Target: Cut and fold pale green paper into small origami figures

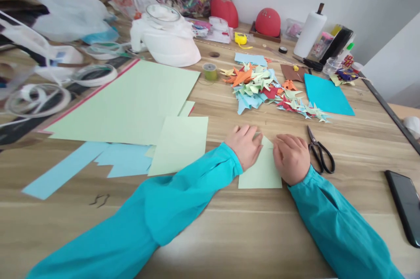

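Note:
A small sheet of light green paper lies on the table between my hands, its top narrowing to a folded point. My left hand grips its upper left edge, fingers bent and pressed down. Curled together at the upper right edge, the fingers of my right hand hold the paper there. The underside of both hands is hidden. Black-handled scissors lie just right of my right hand, blades partly apart. To the left rests a larger light green sheet.
Beyond my hands is a pile of folded paper pieces in several colours, beside a turquoise sheet. Blue paper strips and a big green sheet lie left. A spool of thread stands behind; a phone lies right.

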Action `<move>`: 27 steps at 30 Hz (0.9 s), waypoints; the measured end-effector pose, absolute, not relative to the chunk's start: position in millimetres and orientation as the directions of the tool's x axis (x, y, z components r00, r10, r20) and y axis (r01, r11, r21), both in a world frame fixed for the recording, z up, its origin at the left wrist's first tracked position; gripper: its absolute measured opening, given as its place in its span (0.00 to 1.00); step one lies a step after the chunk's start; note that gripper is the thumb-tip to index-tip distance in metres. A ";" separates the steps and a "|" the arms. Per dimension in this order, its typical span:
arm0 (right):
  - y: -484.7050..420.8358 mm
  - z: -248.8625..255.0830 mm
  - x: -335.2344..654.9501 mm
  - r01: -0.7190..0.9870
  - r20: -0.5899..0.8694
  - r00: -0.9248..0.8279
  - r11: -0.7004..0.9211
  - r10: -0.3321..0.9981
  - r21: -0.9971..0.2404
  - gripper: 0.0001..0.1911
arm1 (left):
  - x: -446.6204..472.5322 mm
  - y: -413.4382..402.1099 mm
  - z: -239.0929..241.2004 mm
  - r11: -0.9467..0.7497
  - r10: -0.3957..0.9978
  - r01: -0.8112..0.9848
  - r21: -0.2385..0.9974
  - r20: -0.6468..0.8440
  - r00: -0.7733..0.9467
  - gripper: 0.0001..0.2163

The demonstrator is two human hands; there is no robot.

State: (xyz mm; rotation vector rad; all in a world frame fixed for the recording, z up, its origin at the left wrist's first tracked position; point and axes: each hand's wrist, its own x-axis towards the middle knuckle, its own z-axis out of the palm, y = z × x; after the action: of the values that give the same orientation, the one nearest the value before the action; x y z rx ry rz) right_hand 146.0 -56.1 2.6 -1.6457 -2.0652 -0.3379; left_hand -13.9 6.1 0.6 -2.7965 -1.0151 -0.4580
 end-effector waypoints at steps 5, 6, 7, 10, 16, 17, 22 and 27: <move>-51.0 -0.3 142.6 0.967 0.372 -0.226 0.252 0.900 -0.022 0.15 | -11.5 5.4 -0.9 -0.783 0.563 0.621 -0.047 0.372 0.738 0.16; -50.3 -0.3 142.1 0.969 0.351 -0.230 0.247 0.907 -0.004 0.15 | -11.0 5.7 -1.7 -0.790 0.550 0.611 -0.052 0.382 0.743 0.15; -49.7 0.2 141.8 0.969 0.337 -0.237 0.247 0.911 0.015 0.15 | -10.7 6.1 -2.6 -0.799 0.534 0.599 -0.057 0.390 0.750 0.15; -48.4 3.3 140.8 0.962 0.325 -0.270 0.265 0.906 0.059 0.14 | -10.3 7.5 -5.1 -0.819 0.504 0.570 -0.063 0.393 0.769 0.15; -49.6 10.1 138.0 0.955 0.343 -0.295 0.283 0.892 0.088 0.12 | -9.5 5.4 -3.3 -0.805 0.535 0.591 -0.059 0.358 0.765 0.15; -50.6 11.0 138.3 0.955 0.350 -0.297 0.283 0.889 0.092 0.12 | -9.4 5.0 -2.8 -0.806 0.535 0.589 -0.061 0.353 0.768 0.15; -56.1 13.6 141.6 0.955 0.384 -0.297 0.277 0.874 0.107 0.12 | -9.5 4.9 -3.6 -0.810 0.521 0.580 -0.082 0.353 0.777 0.14; -58.6 13.1 142.7 0.955 0.384 -0.297 0.272 0.875 0.119 0.12 | -10.0 6.2 -7.0 -0.808 0.511 0.581 -0.097 0.375 0.773 0.13</move>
State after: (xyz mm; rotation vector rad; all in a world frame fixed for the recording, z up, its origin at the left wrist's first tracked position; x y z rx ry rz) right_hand 142.7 -58.6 13.1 -1.6942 -2.3004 -0.4824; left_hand -10.0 6.2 -7.0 -2.7596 -0.8607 -0.4950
